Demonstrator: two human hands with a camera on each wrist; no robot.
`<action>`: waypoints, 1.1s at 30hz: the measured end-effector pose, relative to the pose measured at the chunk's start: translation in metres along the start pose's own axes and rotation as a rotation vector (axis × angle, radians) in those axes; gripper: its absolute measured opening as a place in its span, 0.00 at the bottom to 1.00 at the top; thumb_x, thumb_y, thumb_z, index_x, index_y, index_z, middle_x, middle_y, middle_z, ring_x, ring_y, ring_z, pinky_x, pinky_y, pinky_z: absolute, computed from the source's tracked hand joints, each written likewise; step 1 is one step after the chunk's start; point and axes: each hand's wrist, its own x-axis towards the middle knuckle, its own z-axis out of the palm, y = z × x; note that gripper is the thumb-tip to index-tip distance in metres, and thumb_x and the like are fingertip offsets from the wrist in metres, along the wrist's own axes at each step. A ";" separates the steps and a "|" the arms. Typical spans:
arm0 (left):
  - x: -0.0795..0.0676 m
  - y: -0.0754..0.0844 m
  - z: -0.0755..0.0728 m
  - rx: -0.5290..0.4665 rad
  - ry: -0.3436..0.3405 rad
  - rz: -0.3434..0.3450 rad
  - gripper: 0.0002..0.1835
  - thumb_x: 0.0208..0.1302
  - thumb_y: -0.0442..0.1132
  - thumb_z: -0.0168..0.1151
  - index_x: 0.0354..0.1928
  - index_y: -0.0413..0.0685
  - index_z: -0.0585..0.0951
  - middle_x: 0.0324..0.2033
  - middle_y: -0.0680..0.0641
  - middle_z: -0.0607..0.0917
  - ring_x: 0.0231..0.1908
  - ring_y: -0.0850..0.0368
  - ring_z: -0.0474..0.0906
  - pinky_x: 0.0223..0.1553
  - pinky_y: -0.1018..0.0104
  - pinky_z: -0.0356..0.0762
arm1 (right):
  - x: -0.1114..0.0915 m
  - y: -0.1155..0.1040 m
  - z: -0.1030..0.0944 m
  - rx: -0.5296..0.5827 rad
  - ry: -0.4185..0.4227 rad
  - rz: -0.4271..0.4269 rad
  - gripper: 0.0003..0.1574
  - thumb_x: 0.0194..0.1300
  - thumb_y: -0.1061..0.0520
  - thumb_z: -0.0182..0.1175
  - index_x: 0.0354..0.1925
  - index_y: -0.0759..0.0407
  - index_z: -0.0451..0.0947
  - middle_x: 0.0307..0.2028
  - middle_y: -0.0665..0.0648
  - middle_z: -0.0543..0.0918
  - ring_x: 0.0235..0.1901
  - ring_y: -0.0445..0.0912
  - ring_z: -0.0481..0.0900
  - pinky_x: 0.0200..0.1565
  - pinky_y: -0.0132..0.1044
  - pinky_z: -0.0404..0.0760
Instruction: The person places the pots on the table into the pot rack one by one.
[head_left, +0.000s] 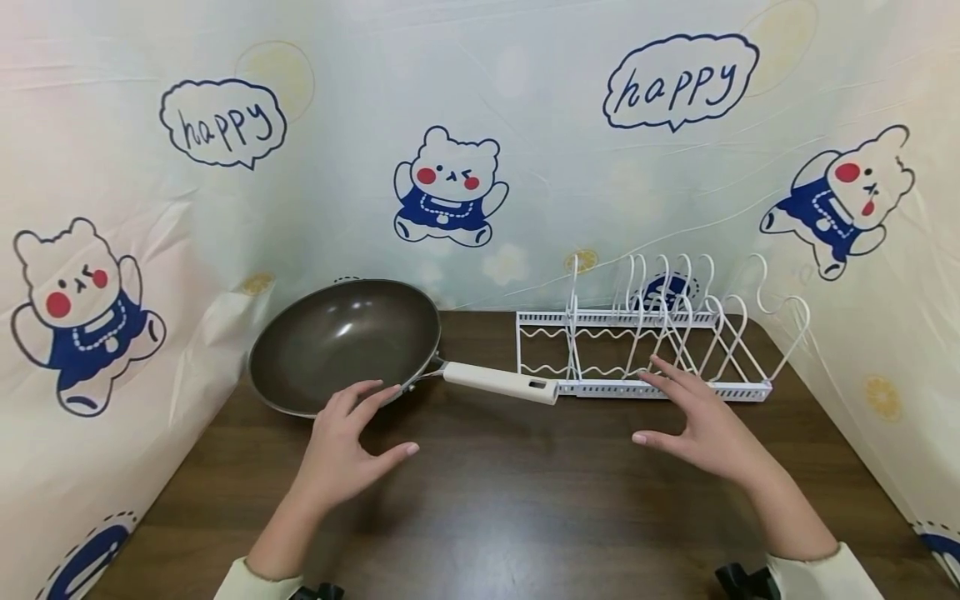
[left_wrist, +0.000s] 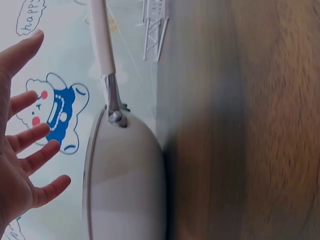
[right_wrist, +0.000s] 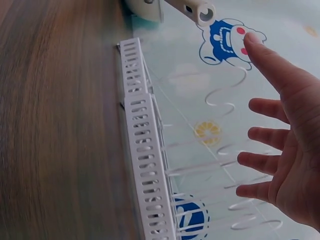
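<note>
At left, a frying pan [head_left: 345, 337] lies on the worktop [head_left: 510, 500], open side up. Near its front rim is the left hand [head_left: 347, 450], grip released, fingers spread, holding nothing. The pan's pale handle [head_left: 491, 382] points right, its end near a white wire rack [head_left: 630, 390], which stands on the right part of the worktop. Farthest right, the right hand [head_left: 708, 433] is before the rack, grip likewise released, fingers extended, holding nothing.

I wear pale cream cuffs, the left sleeve [head_left: 257, 582] at lower left, the right sleeve [head_left: 825, 577] at lower right, with a small black gadget [head_left: 746, 582] beside the latter.
</note>
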 end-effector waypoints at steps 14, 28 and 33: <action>0.007 0.018 0.015 -0.289 -0.043 -0.191 0.32 0.44 0.47 0.81 0.54 0.56 0.81 0.52 0.56 0.77 0.53 0.58 0.73 0.52 0.55 0.71 | 0.015 -0.007 0.014 0.129 0.017 -0.006 0.49 0.51 0.47 0.76 0.67 0.59 0.67 0.65 0.65 0.70 0.63 0.65 0.67 0.57 0.64 0.68; 0.013 0.029 0.032 -0.731 -0.064 -0.436 0.23 0.52 0.34 0.76 0.51 0.41 0.80 0.46 0.45 0.82 0.48 0.47 0.79 0.50 0.54 0.79 | 0.026 -0.013 0.027 0.320 0.023 -0.050 0.43 0.55 0.59 0.73 0.67 0.60 0.67 0.60 0.61 0.76 0.56 0.58 0.76 0.52 0.52 0.77; 0.012 0.034 0.038 -0.923 -0.088 -0.582 0.22 0.55 0.29 0.72 0.52 0.34 0.78 0.47 0.40 0.82 0.48 0.46 0.79 0.49 0.66 0.79 | 0.030 -0.016 0.028 0.391 0.004 -0.037 0.41 0.57 0.61 0.72 0.66 0.61 0.67 0.59 0.62 0.76 0.54 0.57 0.77 0.51 0.51 0.78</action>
